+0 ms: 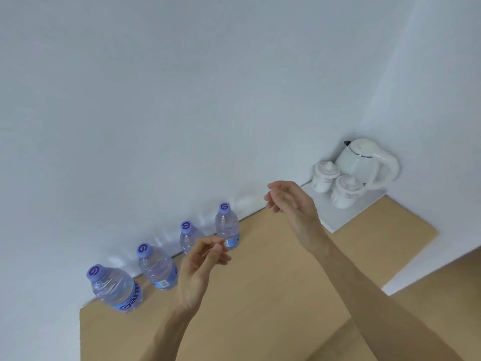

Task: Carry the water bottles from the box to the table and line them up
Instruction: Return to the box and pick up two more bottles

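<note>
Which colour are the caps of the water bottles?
Purple caps, each with a darker swirl mark; seen in the head view.

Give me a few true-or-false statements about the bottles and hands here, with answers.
1. Four water bottles stand upright along the wall. True.
2. The left hand holds a bottle. False: it is empty, fingers loosely curled.
3. The right hand is empty. True.
4. The bottle caps are red. False: they are purple.
5. A white kettle stands in the corner beside two lidded cups. True.
</note>
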